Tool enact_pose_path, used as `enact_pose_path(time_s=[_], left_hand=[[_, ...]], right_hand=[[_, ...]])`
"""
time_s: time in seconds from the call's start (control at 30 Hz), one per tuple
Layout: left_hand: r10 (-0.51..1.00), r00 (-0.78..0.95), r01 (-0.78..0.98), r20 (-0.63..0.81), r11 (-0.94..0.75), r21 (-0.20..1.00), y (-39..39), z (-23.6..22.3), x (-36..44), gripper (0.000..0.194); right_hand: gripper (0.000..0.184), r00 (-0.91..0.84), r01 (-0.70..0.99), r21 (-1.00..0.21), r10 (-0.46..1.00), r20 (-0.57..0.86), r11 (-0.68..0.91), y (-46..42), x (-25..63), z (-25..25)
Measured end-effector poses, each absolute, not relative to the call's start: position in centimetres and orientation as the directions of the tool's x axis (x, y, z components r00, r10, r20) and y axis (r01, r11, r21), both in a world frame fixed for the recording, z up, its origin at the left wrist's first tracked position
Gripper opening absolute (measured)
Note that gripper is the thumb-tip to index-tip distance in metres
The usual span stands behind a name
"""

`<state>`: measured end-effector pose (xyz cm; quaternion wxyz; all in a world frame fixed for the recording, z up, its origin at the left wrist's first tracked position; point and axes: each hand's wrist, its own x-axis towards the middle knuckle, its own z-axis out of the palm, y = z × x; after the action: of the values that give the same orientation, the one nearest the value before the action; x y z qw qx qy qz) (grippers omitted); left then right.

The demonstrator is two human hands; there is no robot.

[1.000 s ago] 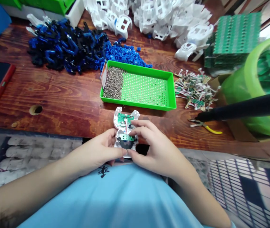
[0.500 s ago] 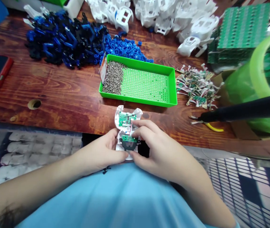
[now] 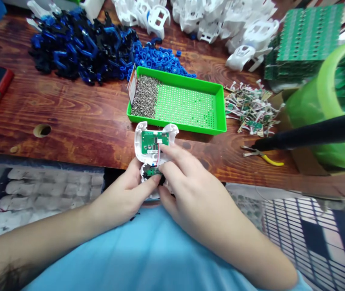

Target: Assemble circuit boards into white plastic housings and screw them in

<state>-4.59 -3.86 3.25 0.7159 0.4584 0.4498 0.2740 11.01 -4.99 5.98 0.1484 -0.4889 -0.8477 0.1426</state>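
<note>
A white plastic shell (image 3: pixel 156 135) with a green circuit board (image 3: pixel 154 142) inside it is held at the near edge of the wooden table (image 3: pixel 78 117). My left hand (image 3: pixel 124 198) grips the shell's lower left side, thumb pressed against it. My right hand (image 3: pixel 187 190) covers the lower right part, fingers pinched over a small second board and a red wire. The shell's lower half is mostly hidden under my fingers.
A green tray (image 3: pixel 190 109) with a heap of screws (image 3: pixel 145 99) lies just beyond. Blue and black plastic parts (image 3: pixel 81 40), white shells (image 3: pixel 209 20), stacked green boards (image 3: pixel 306 40), small wired boards (image 3: pixel 251 109), yellow-handled pliers (image 3: pixel 263 157), a black tool (image 3: pixel 312 135) and a green tub (image 3: pixel 330 93) surround it.
Both hands and the shell have shifted left and up, away from my body. My right fingers now cover more of the shell's lower part.
</note>
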Motion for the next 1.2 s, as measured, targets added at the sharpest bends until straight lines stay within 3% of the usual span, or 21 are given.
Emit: enact_pose_path(time_s=[0.13,0.33,0.57,0.73,0.87,0.93,1.0,1.1,1.2], left_hand=[[0.852,0.432,0.014,-0.295,0.321,0.947,-4.2,2.8,-4.8,0.05],[0.876,0.432,0.028,-0.213,0.224,0.974,-4.4,2.4,-5.1,0.046],[0.881,0.404,-0.023,-0.244,0.276,0.961,-4.2,2.4,-5.2,0.042],[0.878,0.378,-0.053,-0.295,0.338,0.94,-3.9,2.7,-5.1,0.043],[0.899,0.364,-0.111,-0.245,0.303,0.947,-4.1,2.9,-5.3,0.045],[0.894,0.369,-0.124,-0.253,0.317,0.94,-4.3,2.8,-5.5,0.048],[0.889,0.375,-0.121,-0.262,0.327,0.937,-4.6,2.7,-5.6,0.049],[0.891,0.393,-0.109,-0.227,0.29,0.951,-4.9,2.4,-5.7,0.047],[0.889,0.421,-0.069,-0.177,0.226,0.972,-4.9,2.1,-5.8,0.045]], right_hand=[[0.02,-0.478,0.794,-0.313,0.853,0.207,0.521,-5.1,10.9,6.0],[0.018,-0.444,0.79,-0.329,0.852,0.276,0.518,-5.4,11.2,5.8],[0.015,-0.407,0.771,-0.378,0.853,0.328,0.513,-5.2,11.2,5.2],[0.024,-0.383,0.724,-0.501,0.881,0.279,0.474,-5.5,11.4,5.2],[0.03,-0.186,0.629,-0.7,0.94,0.285,0.337,-6.1,12.1,5.1],[0.028,-0.036,0.472,-0.866,0.985,0.167,0.164,-6.1,12.4,4.7],[0.027,-0.007,0.193,-0.979,0.997,-0.073,-0.07,-5.9,12.4,4.2],[0.021,-0.199,-0.125,-0.931,0.928,-0.314,-0.342,-5.6,12.1,3.7],[0.01,-0.276,-0.199,-0.897,0.901,-0.334,-0.394,-5.6,11.6,3.7]])
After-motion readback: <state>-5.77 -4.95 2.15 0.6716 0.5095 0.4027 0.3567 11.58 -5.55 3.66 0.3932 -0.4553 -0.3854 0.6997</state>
